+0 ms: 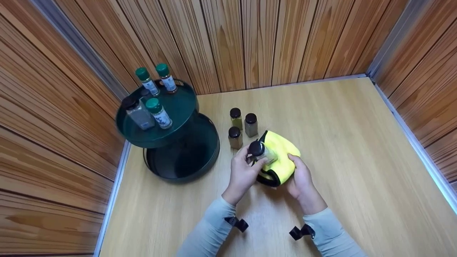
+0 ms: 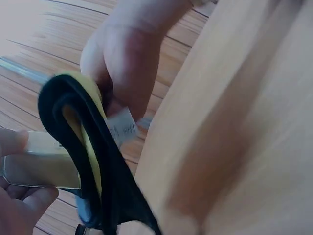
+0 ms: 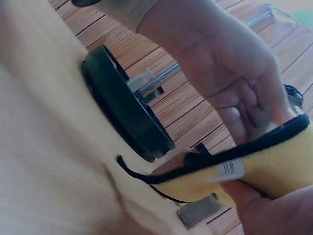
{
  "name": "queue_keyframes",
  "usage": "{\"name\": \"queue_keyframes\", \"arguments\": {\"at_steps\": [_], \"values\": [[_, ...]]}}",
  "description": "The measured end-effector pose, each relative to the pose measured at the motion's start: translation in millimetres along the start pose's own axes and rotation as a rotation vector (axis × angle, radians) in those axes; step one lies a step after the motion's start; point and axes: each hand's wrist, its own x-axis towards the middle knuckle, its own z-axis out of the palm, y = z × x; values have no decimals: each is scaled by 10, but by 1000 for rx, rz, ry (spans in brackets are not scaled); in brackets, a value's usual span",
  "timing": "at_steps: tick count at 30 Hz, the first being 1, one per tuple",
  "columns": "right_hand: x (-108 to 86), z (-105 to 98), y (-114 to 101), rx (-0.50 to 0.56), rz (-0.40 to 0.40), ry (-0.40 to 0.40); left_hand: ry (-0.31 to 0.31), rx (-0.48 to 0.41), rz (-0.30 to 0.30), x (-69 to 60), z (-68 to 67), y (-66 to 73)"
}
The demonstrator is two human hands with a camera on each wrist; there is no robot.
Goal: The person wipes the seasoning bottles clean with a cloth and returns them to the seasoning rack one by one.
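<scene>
My left hand (image 1: 244, 171) grips a clear spice jar (image 1: 270, 156) with a black lid, fingers and thumb about its sides. A yellow cloth (image 1: 284, 151) with black edging lies against the jar's base end, and my right hand (image 1: 302, 178) holds it from the right. In the left wrist view the jar (image 2: 41, 169) shows pale brown contents, its end meeting the folded cloth (image 2: 115, 181). A white label (image 3: 231, 169) hangs from the cloth in the right wrist view. Just beyond the left hand stand three dark-lidded jars (image 1: 235, 137) on the table.
A dark green two-tier round rack (image 1: 210, 164) stands at the left. Its upper tier (image 1: 180, 101) carries three green-capped jars (image 1: 162, 117) and a larger dark-lidded jar (image 1: 141, 114). Wood-panelled walls (image 1: 260, 43) enclose the wooden table (image 1: 357, 150) at the back and sides.
</scene>
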Motion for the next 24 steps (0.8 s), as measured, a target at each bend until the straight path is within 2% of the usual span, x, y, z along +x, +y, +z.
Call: {"name": "queue_keyframes", "arguments": {"at_steps": [3,8,11,13,16,20,22,24], "values": [[-47,0,-43,-110,-36,14,19,49,34,10,-18,-7],[-74,21,-56,-275,-222,41,39,106,45,1,-32,4],[-49,42,-33,-279,-319,58,42,97,30,-22,-22,36],[-20,54,-13,-249,-347,63,36,64,19,-37,-10,63],[29,63,21,-162,-327,44,25,-14,12,-49,14,94],[70,62,55,-65,-216,0,30,-99,16,-57,29,94],[75,58,61,-49,-154,-2,34,-88,32,-60,24,84],[75,49,55,-53,-107,-1,34,-42,63,-58,12,68]]}}
